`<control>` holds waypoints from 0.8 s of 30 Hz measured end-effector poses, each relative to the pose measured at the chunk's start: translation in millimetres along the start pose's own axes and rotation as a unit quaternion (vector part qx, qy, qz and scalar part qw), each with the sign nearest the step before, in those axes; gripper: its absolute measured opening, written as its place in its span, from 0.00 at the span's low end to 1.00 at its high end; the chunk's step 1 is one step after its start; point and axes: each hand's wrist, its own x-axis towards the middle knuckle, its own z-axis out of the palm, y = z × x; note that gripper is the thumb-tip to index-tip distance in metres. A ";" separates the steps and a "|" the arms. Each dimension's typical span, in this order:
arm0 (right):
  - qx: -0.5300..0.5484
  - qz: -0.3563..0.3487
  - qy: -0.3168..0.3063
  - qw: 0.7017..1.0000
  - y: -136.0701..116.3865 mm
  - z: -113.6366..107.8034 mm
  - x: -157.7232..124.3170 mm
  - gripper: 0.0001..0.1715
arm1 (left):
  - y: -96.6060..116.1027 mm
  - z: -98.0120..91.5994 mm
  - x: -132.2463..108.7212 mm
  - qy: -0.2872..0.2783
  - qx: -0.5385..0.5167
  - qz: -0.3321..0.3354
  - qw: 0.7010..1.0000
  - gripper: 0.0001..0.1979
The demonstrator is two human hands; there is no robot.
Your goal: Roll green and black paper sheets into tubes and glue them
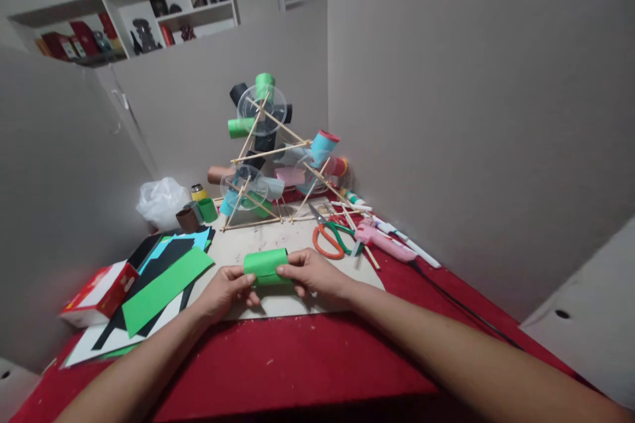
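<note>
Left hand point(229, 288) and right hand point(313, 272) hold a green tube point(265, 266) by both ends, above a pale board point(280, 236) near the tabletop point(302, 363)'s front edge.

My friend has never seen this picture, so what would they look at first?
Probably the tall stick frame at the back, with colourful tubes set around clear discs. Then the bright green tube in front, held between the left hand and right hand. The pink glue gun on the right, near the scissors, stands out too.
</note>
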 end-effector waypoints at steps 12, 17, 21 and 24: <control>-0.004 0.014 -0.007 1.000 1.6 -0.3 -3.6 0.19 | 0.2 3.9 -3.2 0.011 0.007 0.001 1.000 0.21; 0.011 0.005 0.009 1.000 -0.8 2.3 -3.7 0.21 | -0.8 5.7 -2.8 0.003 -0.007 0.000 1.000 0.22; 0.019 0.004 0.011 1.000 1.1 3.0 -4.3 0.20 | -3.0 6.9 -1.7 0.007 -0.021 0.018 1.000 0.23; 0.025 0.013 0.019 0.999 3.8 2.2 -5.3 0.21 | -4.7 7.0 -1.2 0.006 -0.036 0.026 0.999 0.23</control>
